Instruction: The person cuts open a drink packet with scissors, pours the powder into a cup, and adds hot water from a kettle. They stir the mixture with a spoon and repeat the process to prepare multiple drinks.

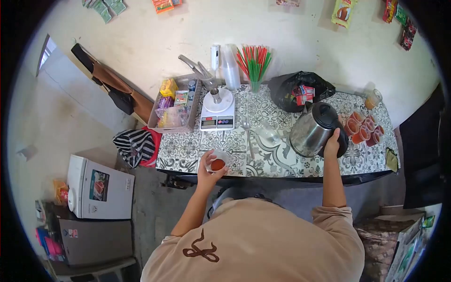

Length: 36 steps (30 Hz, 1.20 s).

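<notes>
My left hand (210, 168) is wrapped round a clear plastic cup (221, 155) with reddish-brown powder (217, 164) at its bottom, near the table's front edge. On the right, my right hand (332, 144) grips the black handle of a steel kettle (307, 134), whose black lid is closed. The kettle looks slightly tilted; whether its base touches the table cannot be told. Between the hands, a clear cup (268, 134) lies on the patterned tabletop (277, 162), beside a long spoon (249, 136). A kitchen scale (217, 113) holds a small metal jigger (215, 96).
Filled cups (361, 135) cluster at the right, with another glass (373, 99) behind. A black plastic bag (286, 91) sits behind the kettle. Straws (254, 68), stacked cups (230, 70) and a basket of packets (191, 115) line the back and left.
</notes>
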{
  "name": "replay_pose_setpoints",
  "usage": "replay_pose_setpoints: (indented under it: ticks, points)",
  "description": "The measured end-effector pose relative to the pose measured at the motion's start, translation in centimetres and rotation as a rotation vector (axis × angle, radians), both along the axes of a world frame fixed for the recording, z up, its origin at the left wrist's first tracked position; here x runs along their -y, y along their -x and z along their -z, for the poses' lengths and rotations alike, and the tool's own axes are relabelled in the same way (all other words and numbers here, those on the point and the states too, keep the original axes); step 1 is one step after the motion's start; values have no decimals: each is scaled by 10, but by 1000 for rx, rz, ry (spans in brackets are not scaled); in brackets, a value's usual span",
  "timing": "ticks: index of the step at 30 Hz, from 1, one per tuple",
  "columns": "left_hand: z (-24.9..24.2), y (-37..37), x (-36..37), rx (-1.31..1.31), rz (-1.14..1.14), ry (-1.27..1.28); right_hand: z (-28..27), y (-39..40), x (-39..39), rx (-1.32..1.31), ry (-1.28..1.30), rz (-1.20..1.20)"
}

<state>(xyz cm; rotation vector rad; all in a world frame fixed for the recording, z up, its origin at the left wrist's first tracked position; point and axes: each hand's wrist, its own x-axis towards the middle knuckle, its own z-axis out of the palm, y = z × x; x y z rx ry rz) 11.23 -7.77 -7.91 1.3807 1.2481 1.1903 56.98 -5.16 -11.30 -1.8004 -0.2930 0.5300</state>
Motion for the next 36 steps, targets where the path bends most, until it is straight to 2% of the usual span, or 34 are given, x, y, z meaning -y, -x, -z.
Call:
replay_pose_setpoints:
  ticks: [1,4,6,8,10,13,15,17,20,24,25,28,29,32,35,36]
  points:
    - [-5,3,-2,-29,20,-9,-28,19,6,-93,60,6]
    - [-6,11,-9,37,38,18,-4,44,25,297,-432,-87]
    - [-6,19,-15,31,41,15,12,96,42,366,-607,119]
    - [-4,32,-21,42,61,23,17,155,70,778,-380,-5]
    - [-3,47,-27,70,101,45,16,186,70,994,-284,-606]
    - [4,73,-36,6,136,0,14,245,32,851,21,-818]
    - [-3,90,-40,-24,157,19,12,271,10,899,314,-746]
    - [12,113,-45,23,186,-27,1,294,-9,904,639,-684]
    - [15,140,-60,8,238,-58,14,306,-26,907,777,-585]
    - [21,170,-75,32,338,5,32,298,-37,885,927,-657]
    - [21,176,-79,12,365,-9,38,296,-41,970,907,-650]
    - [25,185,-88,-28,404,-37,34,291,-46,873,944,-696]
    - [26,186,-89,-18,418,-35,46,283,-47,912,939,-681]
    - [19,186,-91,-41,445,-88,36,293,-51,827,955,-593]
    - [27,177,-91,8,483,-93,49,289,-46,911,817,-568]
    - [27,174,-90,23,487,-108,44,289,-47,951,827,-632]
